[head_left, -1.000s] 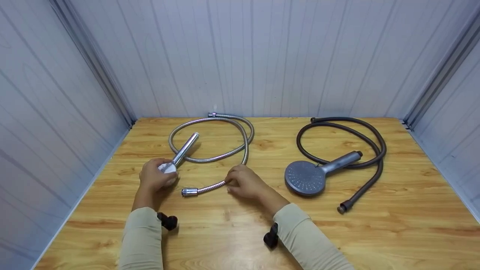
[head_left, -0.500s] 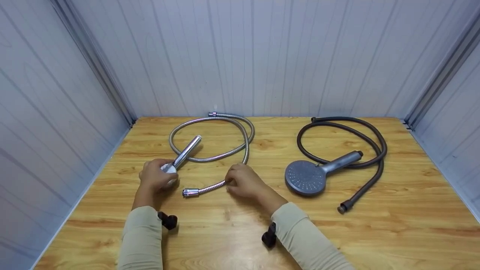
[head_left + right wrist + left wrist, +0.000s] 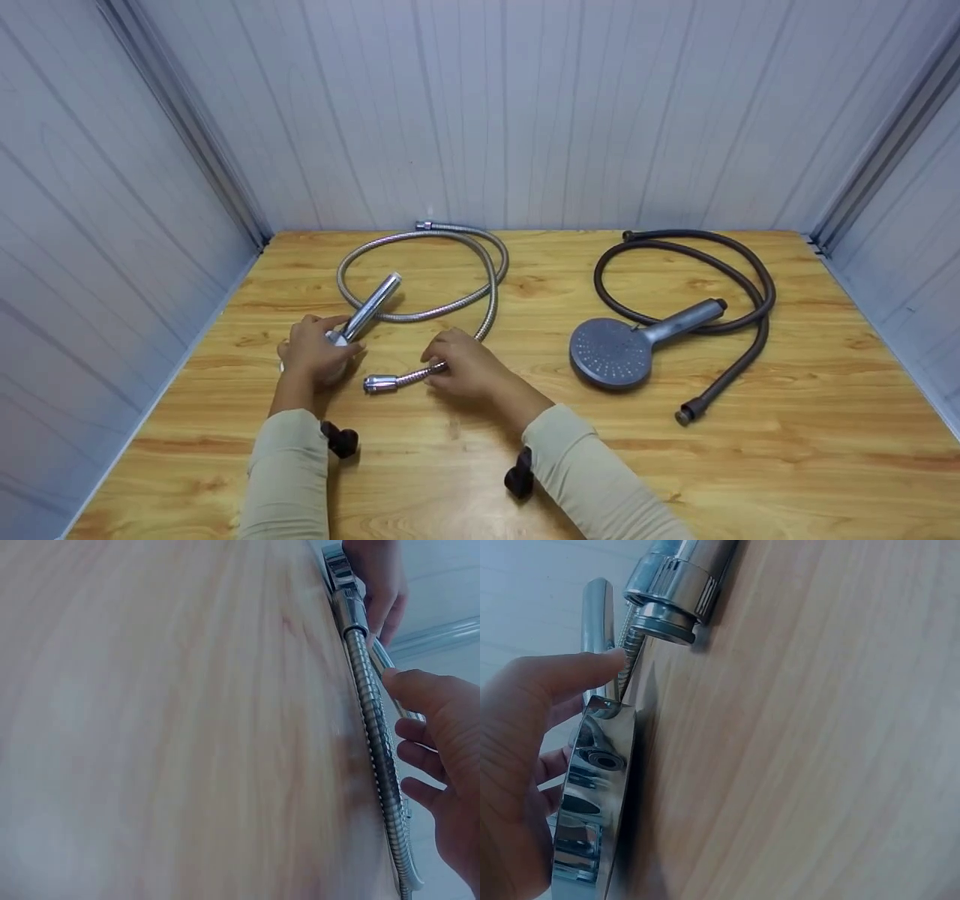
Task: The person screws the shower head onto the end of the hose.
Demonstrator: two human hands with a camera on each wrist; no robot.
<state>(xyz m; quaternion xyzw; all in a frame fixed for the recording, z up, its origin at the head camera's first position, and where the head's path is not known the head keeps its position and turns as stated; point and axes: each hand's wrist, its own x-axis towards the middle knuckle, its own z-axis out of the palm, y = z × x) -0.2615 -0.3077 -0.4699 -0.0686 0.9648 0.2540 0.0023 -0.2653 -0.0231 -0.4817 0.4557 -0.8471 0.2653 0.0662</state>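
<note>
A chrome hand shower lies at the left of the table, its handle pointing up and to the right. My left hand holds it round the head and neck, which covers much of the head. In the left wrist view the thumb crosses the neck above the chrome rim. The silver shower hose loops behind, its chrome end fitting pointing left near the left hand. Over the hose just behind that fitting is my right hand. Its loosely bent fingers lie alongside the hose in the right wrist view, thumb apart from them.
On the right lies a grey hand shower with a round nozzle face. Its handle crosses a coiled dark hose. Pale panel walls enclose the wooden table at the back and both sides.
My right hand has slid left along the hose, closer to its end fitting. The chrome hand shower has tilted slightly to the right in my left hand, which stays in nearly the same place.
</note>
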